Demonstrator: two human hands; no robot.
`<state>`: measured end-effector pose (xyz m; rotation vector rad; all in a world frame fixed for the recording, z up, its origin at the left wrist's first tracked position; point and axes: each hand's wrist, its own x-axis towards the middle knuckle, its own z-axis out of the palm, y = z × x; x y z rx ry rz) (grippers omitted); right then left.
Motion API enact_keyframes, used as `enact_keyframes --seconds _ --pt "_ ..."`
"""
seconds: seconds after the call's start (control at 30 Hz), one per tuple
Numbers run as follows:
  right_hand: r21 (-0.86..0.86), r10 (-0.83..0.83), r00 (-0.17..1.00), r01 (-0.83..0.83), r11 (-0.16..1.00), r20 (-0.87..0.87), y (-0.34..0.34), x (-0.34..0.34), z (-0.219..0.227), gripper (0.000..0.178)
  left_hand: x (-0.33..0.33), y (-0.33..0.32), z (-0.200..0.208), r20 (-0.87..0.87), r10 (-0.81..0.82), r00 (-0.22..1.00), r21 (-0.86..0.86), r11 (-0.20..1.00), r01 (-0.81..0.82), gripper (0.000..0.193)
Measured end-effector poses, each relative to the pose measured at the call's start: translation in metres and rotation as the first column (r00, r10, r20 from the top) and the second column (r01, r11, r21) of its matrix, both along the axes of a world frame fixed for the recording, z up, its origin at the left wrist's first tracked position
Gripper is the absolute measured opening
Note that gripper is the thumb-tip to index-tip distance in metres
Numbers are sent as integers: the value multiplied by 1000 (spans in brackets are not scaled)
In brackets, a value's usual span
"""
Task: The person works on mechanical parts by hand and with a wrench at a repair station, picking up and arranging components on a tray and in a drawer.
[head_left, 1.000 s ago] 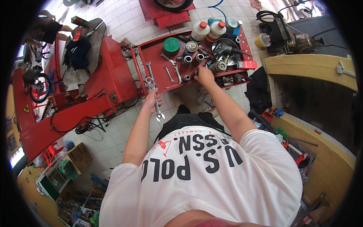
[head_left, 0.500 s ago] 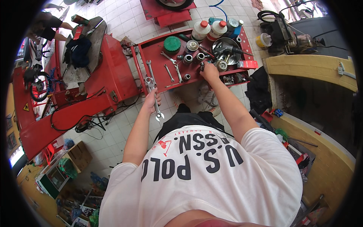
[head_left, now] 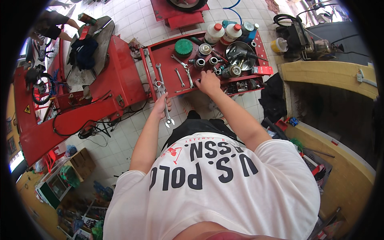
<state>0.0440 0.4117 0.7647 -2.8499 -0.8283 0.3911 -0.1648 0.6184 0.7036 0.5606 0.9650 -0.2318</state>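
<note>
My left hand (head_left: 161, 106) is closed around metal combination wrenches (head_left: 170, 121) at the left end of the red tool tray (head_left: 170, 84). Their open ends point down toward me, and the upper ends reach over the tray's edge. My right hand (head_left: 209, 83) is over the tray's near edge, its fingers curled onto a small socket (head_left: 197, 81) that they mostly hide. Between the hands lie a short wrench (head_left: 179, 77) and other wrenches (head_left: 188, 75). Just beyond my right hand stand larger chrome sockets (head_left: 200, 63) and a small socket (head_left: 217, 72).
On the tray are a green round lid (head_left: 183, 47), red-capped bottles (head_left: 214, 33), a metal bowl (head_left: 245, 64) with a dark tool in it, and cans (head_left: 232, 71). A red lift (head_left: 124, 76) stands left. A compressor (head_left: 308, 40) is at right; another person (head_left: 50, 24) is far left.
My right hand has moved left and toward me along the tray, from beside the larger sockets to the small socket near the front edge. My left hand has barely moved, still gripping the wrenches.
</note>
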Motion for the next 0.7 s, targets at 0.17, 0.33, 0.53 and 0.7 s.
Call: enact_keyframes --seconds 0.17,0.33,0.53,0.7 --pt "35 215 971 -212 977 -108 0 -7 -31 44 -5 4 1 0 7 1000 4 1000 -7 27" --pt "83 268 960 -261 962 -87 -6 7 -51 31 -9 6 -3 -10 10 1000 20 1000 -10 28" --pt "134 274 955 -259 957 -111 -7 14 -43 24 -18 10 -4 -16 14 1000 15 1000 -14 28" --pt "74 218 973 -212 974 -81 -14 27 -40 26 -19 10 -4 -15 13 1000 10 1000 -13 28"
